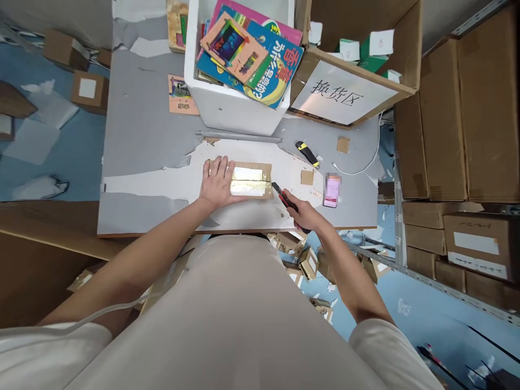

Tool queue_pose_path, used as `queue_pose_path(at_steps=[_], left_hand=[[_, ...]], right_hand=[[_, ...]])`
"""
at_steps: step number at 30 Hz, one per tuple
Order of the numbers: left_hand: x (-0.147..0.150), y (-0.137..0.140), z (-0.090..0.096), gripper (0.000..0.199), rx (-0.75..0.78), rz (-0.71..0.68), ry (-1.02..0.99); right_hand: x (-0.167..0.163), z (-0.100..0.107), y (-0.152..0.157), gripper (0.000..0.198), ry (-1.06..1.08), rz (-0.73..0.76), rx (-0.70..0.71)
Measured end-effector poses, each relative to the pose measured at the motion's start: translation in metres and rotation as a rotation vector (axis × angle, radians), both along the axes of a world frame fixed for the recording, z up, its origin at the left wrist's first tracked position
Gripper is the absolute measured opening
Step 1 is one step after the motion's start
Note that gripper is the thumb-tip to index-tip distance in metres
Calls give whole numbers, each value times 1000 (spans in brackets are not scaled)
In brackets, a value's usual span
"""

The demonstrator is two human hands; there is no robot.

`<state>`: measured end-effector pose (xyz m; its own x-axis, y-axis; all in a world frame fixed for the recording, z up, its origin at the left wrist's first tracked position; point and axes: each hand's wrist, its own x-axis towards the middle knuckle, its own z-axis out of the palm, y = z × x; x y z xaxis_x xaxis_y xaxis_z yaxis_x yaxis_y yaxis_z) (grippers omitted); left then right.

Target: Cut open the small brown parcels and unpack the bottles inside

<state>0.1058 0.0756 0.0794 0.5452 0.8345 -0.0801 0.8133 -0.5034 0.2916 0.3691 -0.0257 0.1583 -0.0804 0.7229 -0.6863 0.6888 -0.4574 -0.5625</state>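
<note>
A flat cardboard box (266,189) lies on the white part of the table, with white labels and shiny tape along its middle. My left hand (217,183) rests spread over its left end, fingers pointing away from me and thumb along the near edge. In my right hand (304,213) is a box cutter (284,197), black with red, gripped around its handle. The cutter's tip points at the box's right edge, close to the tape; whether it touches cannot be made out. The left end of the box is hidden under my palm.
Behind the box stands a white foam bin (231,111) holding several books. Right of it is a cardboard carton (300,92) with a handwritten sign. A yellow-black cutter (307,154), cardboard scraps (307,177), a phone (332,190) and a white cable (361,169) lie at right.
</note>
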Motion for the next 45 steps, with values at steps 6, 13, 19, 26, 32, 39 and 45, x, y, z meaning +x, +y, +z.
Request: queue_pose_path(at_steps=[6, 13, 19, 26, 32, 39, 45], left_hand=[[0, 0, -1, 116, 4, -3, -7], [0, 0, -3, 115, -4, -22, -43], [0, -2, -6, 116, 39, -29, -39], [-8, -2, -8, 106, 50, -33, -114], [-28, -16, -9, 70, 83, 42, -225], [-43, -52, -3, 58, 85, -53, -164], [-28, -66, -3, 57, 54, -190, -141]], right_hand=[[-3, 0, -10, 67, 14, -46, 24], [-11, -8, -22, 67, 42, -124, 89], [-12, -10, -63, 65, 47, -137, 85], [-16, -46, -94, 68, -352, -313, 225], [-5, -104, -75, 61, -639, -317, 182], [-7, -143, -59, 62, -726, -372, 152], [-10, -113, -23, 60, -689, -318, 447]])
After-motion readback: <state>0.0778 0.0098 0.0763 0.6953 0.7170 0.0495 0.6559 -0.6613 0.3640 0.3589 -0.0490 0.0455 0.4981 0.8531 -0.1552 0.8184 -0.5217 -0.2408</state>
